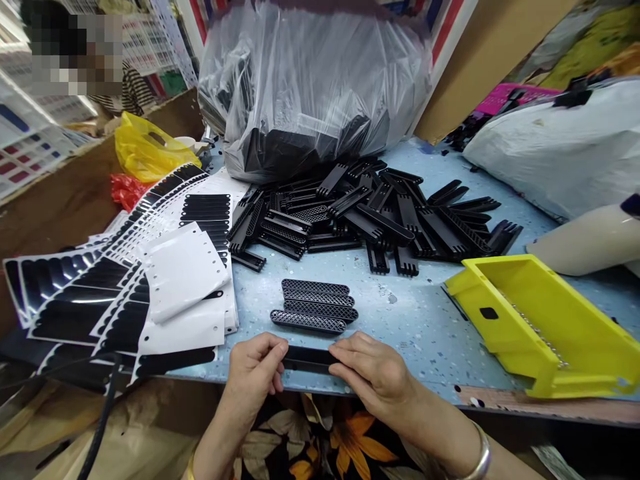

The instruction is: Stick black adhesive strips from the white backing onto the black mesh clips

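Note:
Between my two hands, at the table's front edge, is a long black plastic strip-shaped piece (309, 359). My left hand (257, 367) pinches its left end between thumb and fingers. At the right end, my right hand (373, 370) grips it with thumb below and fingers on top. Just beyond lie several black pieces with a lattice surface (315, 307), side by side in a small row. Left of my hands are white sheets with black adhesive strips (165, 360), overlapping in a fanned stack, with pale blank sheets (187, 287) on top.
A heap of black plastic parts (370, 213) spreads across the table's middle, before a clear plastic bag (320, 87) of black parts. A yellow bin (505, 327) with small metal bits stands right. A white sack (565, 147) and yellow bag (150, 150) lie behind. Another person (130, 90) is far left.

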A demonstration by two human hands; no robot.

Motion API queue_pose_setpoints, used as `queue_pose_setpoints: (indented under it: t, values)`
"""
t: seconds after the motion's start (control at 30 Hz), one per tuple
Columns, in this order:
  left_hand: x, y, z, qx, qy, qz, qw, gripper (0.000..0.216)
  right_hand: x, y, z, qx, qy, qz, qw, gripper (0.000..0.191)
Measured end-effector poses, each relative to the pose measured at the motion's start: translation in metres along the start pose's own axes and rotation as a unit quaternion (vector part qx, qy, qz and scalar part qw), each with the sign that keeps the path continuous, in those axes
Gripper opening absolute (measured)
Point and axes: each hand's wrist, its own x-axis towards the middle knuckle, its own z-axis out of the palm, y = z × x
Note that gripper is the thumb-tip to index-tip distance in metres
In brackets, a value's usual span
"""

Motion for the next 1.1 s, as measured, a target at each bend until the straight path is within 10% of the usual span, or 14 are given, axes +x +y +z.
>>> queue_pose_setpoints:
  t: [0.4,0.7,1.1]
  values:
    - [-0.001,-0.002,0.001,0.01,0.012,0.013,1.0,0.037,0.0,0.0,-0.006,0.005,-0.017,0.05,0.999,0.02]
    - [0.0,-0.002,0.002,0.009,0.02,0.016,1.0,0.038,-0.039,-0.009,-0.023,-0.153,0.115,0.135,0.972,0.031]
    - [-0.001,-0.024,-0.001,0.036,0.017,0.092,0.995,0.032,-0.013,-0.006,0.023,-0.234,0.106,0.284,0.924,0.038]
